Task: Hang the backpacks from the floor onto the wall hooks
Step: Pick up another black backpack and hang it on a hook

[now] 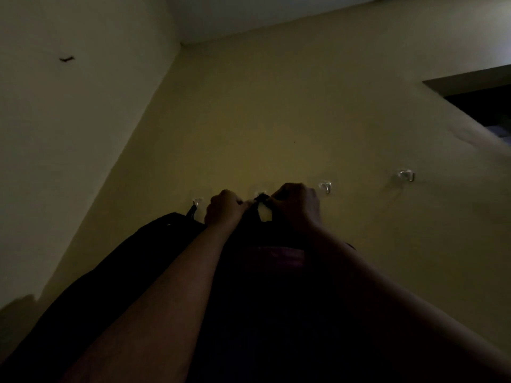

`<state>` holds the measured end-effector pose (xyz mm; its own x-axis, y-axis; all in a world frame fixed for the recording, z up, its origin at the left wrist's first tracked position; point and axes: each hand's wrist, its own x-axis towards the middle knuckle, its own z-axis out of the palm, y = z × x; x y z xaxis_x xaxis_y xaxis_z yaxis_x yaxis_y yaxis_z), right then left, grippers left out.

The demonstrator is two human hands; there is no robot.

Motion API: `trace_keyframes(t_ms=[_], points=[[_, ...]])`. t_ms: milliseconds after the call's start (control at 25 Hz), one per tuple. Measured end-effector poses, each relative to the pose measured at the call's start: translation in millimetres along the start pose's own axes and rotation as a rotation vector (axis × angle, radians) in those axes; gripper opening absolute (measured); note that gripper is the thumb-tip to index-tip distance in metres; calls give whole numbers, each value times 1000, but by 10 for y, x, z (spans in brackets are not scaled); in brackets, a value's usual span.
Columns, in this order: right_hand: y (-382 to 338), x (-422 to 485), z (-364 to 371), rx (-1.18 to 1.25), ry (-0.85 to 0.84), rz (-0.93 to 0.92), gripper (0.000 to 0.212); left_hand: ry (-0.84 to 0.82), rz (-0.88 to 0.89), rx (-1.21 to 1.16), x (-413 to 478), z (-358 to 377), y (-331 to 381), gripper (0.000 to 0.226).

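The room is dim. A dark backpack (132,261) hangs by its loop from the leftmost wall hook (196,203). A second dark backpack (265,272) with a purplish patch is raised against the yellow wall between my arms. My left hand (225,210) and my right hand (297,205) both pinch its top loop (262,201) right at the second hook (260,193), which is mostly hidden behind the loop and my fingers. Whether the loop sits on that hook cannot be made out.
Two more clear hooks are bare on the wall to the right, one (326,187) close to my right hand and one (406,174) farther off. A dark opening (481,106) sits at the upper right. The room corner (166,87) runs up on the left.
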<state>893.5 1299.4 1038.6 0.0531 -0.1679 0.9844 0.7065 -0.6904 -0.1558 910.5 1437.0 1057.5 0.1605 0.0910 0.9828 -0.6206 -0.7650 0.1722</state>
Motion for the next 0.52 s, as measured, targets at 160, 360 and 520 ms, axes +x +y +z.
trace_keyframes(t_ms=[160, 360, 520], points=[[-37, -230, -42, 14, -56, -3, 27, -51, -19, -5, -209, -52, 64, 51], [-145, -518, -220, 88, -193, 59, 33, -116, -48, 12, -581, -243, 354, 43], [-327, -827, -467, 249, -248, 123, 37, -119, -171, -169, -985, -403, 544, 49]])
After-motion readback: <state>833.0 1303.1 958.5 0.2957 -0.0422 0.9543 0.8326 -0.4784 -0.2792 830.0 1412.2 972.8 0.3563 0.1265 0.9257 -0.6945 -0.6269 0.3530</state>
